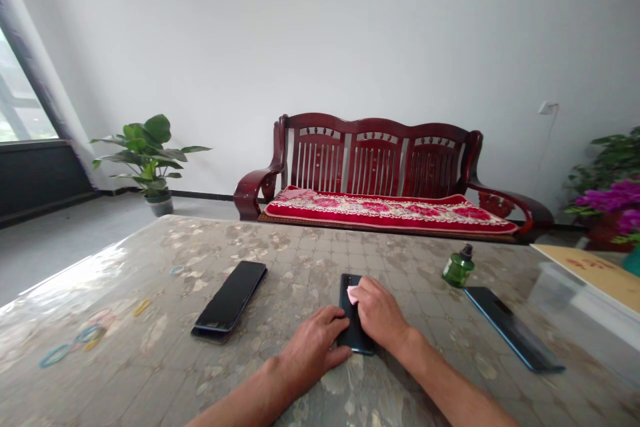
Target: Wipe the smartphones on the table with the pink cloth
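Observation:
A dark blue smartphone (pixel 356 330) lies back up on the table in front of me, its camera strip near the top left corner. My left hand (pixel 317 340) holds the phone at its left side, with fingers on the edge and the thumb by the lower end. Pinched in my right hand (pixel 377 310) is a small pink piece of cloth or tissue (pixel 353 294), pressed on the upper part of the phone's back. The right hand covers part of the phone's right side.
To the left lies a black phone (pixel 231 299) on a case or second phone, beyond it coloured rubber bands (pixel 90 333). At right are a green pump bottle (pixel 457 268), another blue phone (pixel 513 328) and a clear plastic box (pixel 565 293). A wooden bench (pixel 375 153) stands behind the table.

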Demonstrator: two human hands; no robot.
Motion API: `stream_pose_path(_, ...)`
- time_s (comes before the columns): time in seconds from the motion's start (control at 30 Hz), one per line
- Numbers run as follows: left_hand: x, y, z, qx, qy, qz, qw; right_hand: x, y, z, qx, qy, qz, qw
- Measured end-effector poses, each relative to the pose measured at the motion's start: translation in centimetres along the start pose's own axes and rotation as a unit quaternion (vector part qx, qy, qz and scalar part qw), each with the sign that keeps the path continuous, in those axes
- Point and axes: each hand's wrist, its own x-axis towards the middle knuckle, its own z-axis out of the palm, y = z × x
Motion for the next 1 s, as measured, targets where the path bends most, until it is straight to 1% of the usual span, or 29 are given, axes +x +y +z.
stream_pose_path(0.13,0.1,-0.3,0.3,-0.010,0.011,0.000,1.000,-1.9,-0.9,-0.3,0.017,-0.012,-0.043,0.999)
stream_pose_path(0.2,0.2,-0.3,0.3,-0.012,0.008,0.000,1.000,-1.9,-1.0,-0.3,0.017,-0.010,-0.046,0.999)
stream_pose_path(0.4,0.2,-0.2,0.1,-0.019,0.004,-0.003,1.000,1.6,-0.7,0.7,-0.028,0.002,-0.017,0.999)
stream_pose_path(0.47,0.2,-0.4,0.3,-0.021,0.009,-0.007,1.000,1.9,-0.8,0.8,-0.031,0.004,-0.023,0.999)
stream_pose_path(0.53,0.2,-0.6,0.5,-0.023,0.014,-0.008,1.000,1.3,-0.9,0.7,-0.018,0.003,-0.045,0.999)
stream_pose_path(0.63,0.2,-0.7,0.6,-0.029,0.020,-0.004,0.999,-1.0,-1.1,0.4,0.025,0.001,-0.078,0.997)
stream_pose_path(0.7,0.2,-0.5,0.5,-0.031,0.020,-0.003,0.999,-2.5,-1.0,0.2,0.052,0.005,-0.082,0.995)
stream_pose_path(0.77,0.2,-0.3,0.4,-0.028,0.018,-0.003,0.999,-3.3,-0.6,0.2,0.067,0.010,-0.074,0.995)
stream_pose_path(0.83,0.2,-0.2,0.2,-0.022,0.018,-0.006,1.000,-3.0,-0.1,0.2,0.067,0.017,-0.053,0.996)
stream_pose_path(0.97,0.1,-0.3,0.2,-0.010,0.023,-0.010,1.000,-0.2,1.6,0.2,0.028,0.031,0.023,0.999)
stream_pose_path(1.0,0.1,-0.3,0.2,-0.008,0.024,-0.010,1.000,0.4,1.9,0.2,0.026,0.031,0.030,0.999)
